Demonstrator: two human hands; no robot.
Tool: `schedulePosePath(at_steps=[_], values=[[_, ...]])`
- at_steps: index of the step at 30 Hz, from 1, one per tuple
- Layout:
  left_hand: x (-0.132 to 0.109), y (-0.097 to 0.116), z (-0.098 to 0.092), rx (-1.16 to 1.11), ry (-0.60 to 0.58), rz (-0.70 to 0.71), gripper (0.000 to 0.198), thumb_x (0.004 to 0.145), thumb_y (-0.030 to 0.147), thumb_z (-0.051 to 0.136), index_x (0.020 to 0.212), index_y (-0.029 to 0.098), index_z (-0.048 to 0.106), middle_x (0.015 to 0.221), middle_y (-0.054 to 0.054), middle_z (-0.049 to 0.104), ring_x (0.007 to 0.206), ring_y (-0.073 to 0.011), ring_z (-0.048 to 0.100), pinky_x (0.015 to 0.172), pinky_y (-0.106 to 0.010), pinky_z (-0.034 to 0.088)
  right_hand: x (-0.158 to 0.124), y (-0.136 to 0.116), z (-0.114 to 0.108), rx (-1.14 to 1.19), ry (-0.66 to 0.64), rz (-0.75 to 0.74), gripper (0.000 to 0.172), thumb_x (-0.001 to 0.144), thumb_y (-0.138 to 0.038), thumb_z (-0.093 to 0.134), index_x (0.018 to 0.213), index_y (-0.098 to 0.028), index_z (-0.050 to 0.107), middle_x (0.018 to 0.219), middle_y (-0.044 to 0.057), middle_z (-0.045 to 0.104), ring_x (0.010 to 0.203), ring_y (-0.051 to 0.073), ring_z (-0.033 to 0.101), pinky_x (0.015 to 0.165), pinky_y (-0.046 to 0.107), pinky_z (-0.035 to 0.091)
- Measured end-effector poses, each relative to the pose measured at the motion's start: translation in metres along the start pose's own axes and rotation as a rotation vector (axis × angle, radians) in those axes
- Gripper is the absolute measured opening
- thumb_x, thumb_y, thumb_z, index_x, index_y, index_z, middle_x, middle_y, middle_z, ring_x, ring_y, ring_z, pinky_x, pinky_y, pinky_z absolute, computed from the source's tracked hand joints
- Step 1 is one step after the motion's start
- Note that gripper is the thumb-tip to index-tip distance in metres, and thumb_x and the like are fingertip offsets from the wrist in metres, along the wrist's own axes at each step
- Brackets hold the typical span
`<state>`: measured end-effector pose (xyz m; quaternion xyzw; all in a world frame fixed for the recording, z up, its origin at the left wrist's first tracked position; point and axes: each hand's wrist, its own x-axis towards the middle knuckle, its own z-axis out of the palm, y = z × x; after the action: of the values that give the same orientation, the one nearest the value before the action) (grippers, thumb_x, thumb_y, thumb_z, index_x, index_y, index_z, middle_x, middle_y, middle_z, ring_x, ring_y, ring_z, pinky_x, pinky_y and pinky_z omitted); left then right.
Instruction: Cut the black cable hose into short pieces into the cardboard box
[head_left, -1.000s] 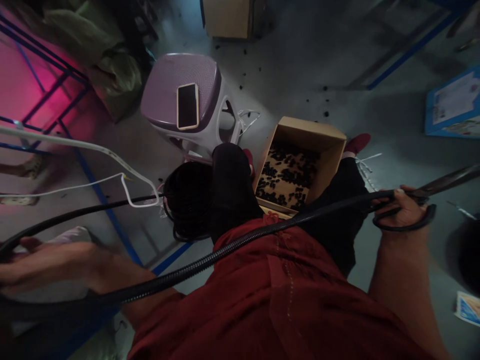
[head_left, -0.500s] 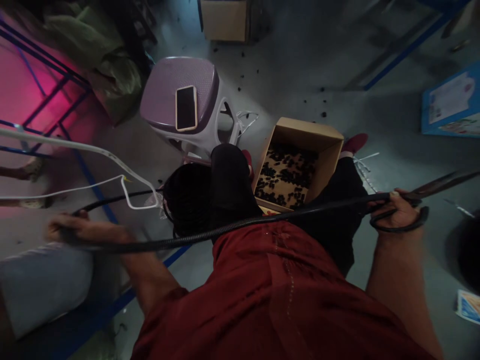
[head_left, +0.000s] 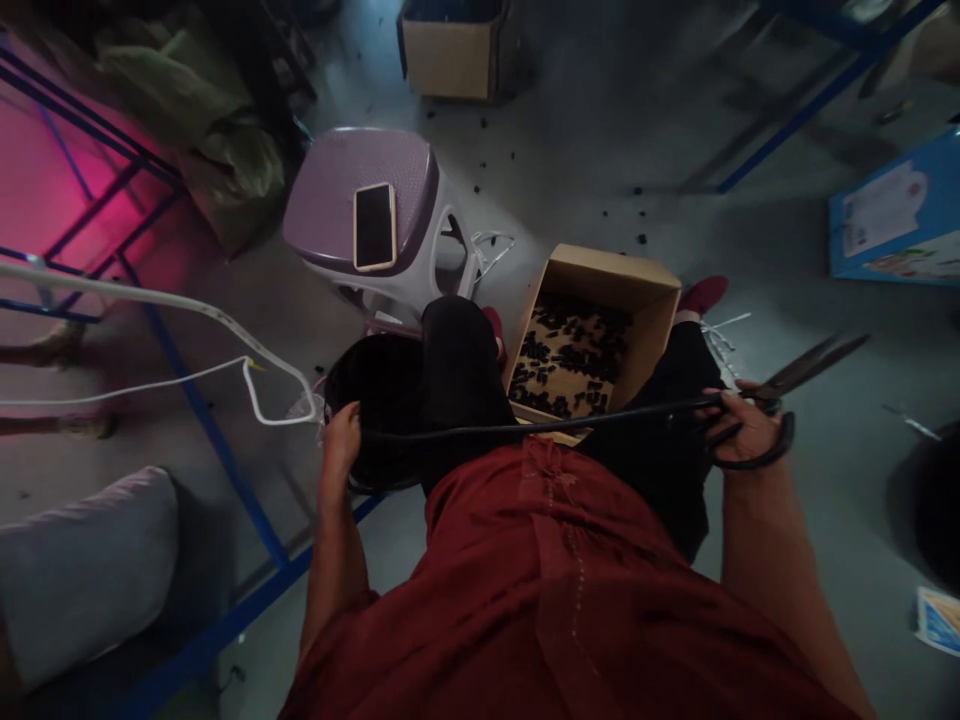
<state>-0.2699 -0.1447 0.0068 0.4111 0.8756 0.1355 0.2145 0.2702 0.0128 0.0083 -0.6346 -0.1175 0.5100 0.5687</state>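
A long black corrugated tube (head_left: 480, 431) stretches across my lap between both hands. My left hand (head_left: 343, 438) is closed around it beside a dark coil (head_left: 373, 375) at my knee. Dark-bladed scissors (head_left: 814, 368) with black handles sit in my right hand (head_left: 752, 430), blades pointing right and away from me. The same hand also pinches the tube's other end near the scissors' pivot. Between my legs stands an open cardboard box (head_left: 656, 320) with many small black pieces (head_left: 577, 350) on its bottom.
Ahead on the left is a purple-topped stool (head_left: 322, 190) with a phone (head_left: 375, 228) on it. A white bent frame (head_left: 225, 318) and blue metal rails (head_left: 187, 370) lie to the left, near a grey cushion (head_left: 90, 570). Another person's feet (head_left: 86, 425) show there. A blue box (head_left: 892, 210) stands right.
My left hand has moved right and slightly forward, from far left to beside the coil. My right hand has come inward with the scissors and the tube's end.
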Motion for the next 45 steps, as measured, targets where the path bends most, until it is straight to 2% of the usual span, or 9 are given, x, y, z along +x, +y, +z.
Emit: schedulePosePath(at_steps=[3,7,9,12,17,24,27,34,45], values=[[-0.020,0.094,0.019,-0.109,-0.008,0.305,0.032,0.089,0.025,0.039,0.114,0.016,0.057,0.118,-0.010,0.060,0.111,-0.0183,0.054,0.100,-0.034,0.040,-0.010,0.010,0.014,-0.015,-0.058,0.006,0.037,0.047,-0.007,0.064,0.080,-0.021,0.055,0.064,0.002,0.062,0.043,0.012,0.050,0.034,0.021,0.042],[-0.058,0.217,0.057,-0.162,-0.290,0.703,0.035,0.089,0.031,0.044,0.121,0.017,0.052,0.122,-0.011,0.058,0.114,-0.0190,0.052,0.101,-0.034,0.041,-0.031,0.021,0.031,-0.004,-0.163,0.017,0.043,0.046,-0.013,0.072,0.083,-0.021,0.052,0.064,0.001,0.064,0.043,0.011,0.052,0.037,0.019,0.043],[-0.074,0.258,0.075,-0.081,-0.426,0.860,0.042,0.086,0.035,0.049,0.124,0.016,0.048,0.124,-0.013,0.055,0.116,-0.0226,0.051,0.100,-0.036,0.041,-0.046,0.026,0.037,-0.025,-0.216,0.063,0.047,0.047,-0.019,0.076,0.087,-0.021,0.052,0.067,0.000,0.064,0.044,0.010,0.052,0.038,0.019,0.044],[-0.088,0.288,0.094,0.036,-0.589,1.011,0.047,0.087,0.037,0.048,0.129,0.017,0.040,0.120,-0.012,0.056,0.109,-0.0229,0.055,0.091,-0.037,0.047,-0.067,0.031,0.041,-0.108,-0.289,0.134,0.053,0.050,-0.028,0.079,0.095,-0.023,0.052,0.074,-0.002,0.063,0.050,0.010,0.056,0.044,0.021,0.048],[-0.092,0.290,0.101,0.197,-0.569,1.013,0.035,0.092,0.028,0.038,0.125,0.022,0.042,0.108,-0.005,0.059,0.094,-0.0170,0.060,0.077,-0.028,0.049,-0.082,0.036,0.043,-0.147,-0.341,0.171,0.052,0.054,-0.037,0.078,0.098,-0.028,0.050,0.078,-0.004,0.062,0.055,0.011,0.057,0.047,0.024,0.050],[-0.086,0.283,0.095,0.326,-0.427,0.976,0.035,0.092,0.046,0.034,0.106,0.021,0.053,0.097,-0.005,0.062,0.084,-0.0172,0.062,0.068,-0.025,0.047,-0.085,0.032,0.050,-0.333,-0.451,0.088,0.057,0.059,-0.046,0.074,0.104,-0.023,0.048,0.068,-0.004,0.056,0.051,0.012,0.056,0.046,0.024,0.046],[-0.084,0.283,0.094,0.376,-0.427,1.026,0.035,0.092,0.044,0.032,0.113,0.023,0.050,0.092,-0.004,0.062,0.080,-0.0167,0.062,0.064,-0.025,0.046,-0.089,0.028,0.051,-0.455,-0.462,0.013,0.057,0.062,-0.051,0.069,0.106,-0.021,0.047,0.066,-0.003,0.056,0.051,0.014,0.055,0.047,0.025,0.044],[-0.082,0.290,0.097,0.367,-0.443,1.228,0.029,0.090,0.021,0.039,0.119,0.018,0.046,0.100,-0.007,0.058,0.095,-0.0178,0.056,0.079,-0.028,0.046,-0.087,0.027,0.043,-0.747,-0.436,-0.195,0.045,0.075,-0.051,0.052,0.107,-0.020,0.047,0.072,0.001,0.056,0.057,0.016,0.057,0.056,0.029,0.047],[-0.089,0.283,0.111,0.401,-0.526,1.052,0.031,0.092,0.037,0.034,0.112,0.021,0.052,0.095,-0.006,0.062,0.083,-0.0184,0.063,0.064,-0.026,0.051,-0.077,0.038,0.032,-1.018,-0.557,-0.246,0.047,0.077,-0.054,0.044,0.109,-0.019,0.049,0.064,0.002,0.060,0.051,0.017,0.055,0.052,0.028,0.043]])
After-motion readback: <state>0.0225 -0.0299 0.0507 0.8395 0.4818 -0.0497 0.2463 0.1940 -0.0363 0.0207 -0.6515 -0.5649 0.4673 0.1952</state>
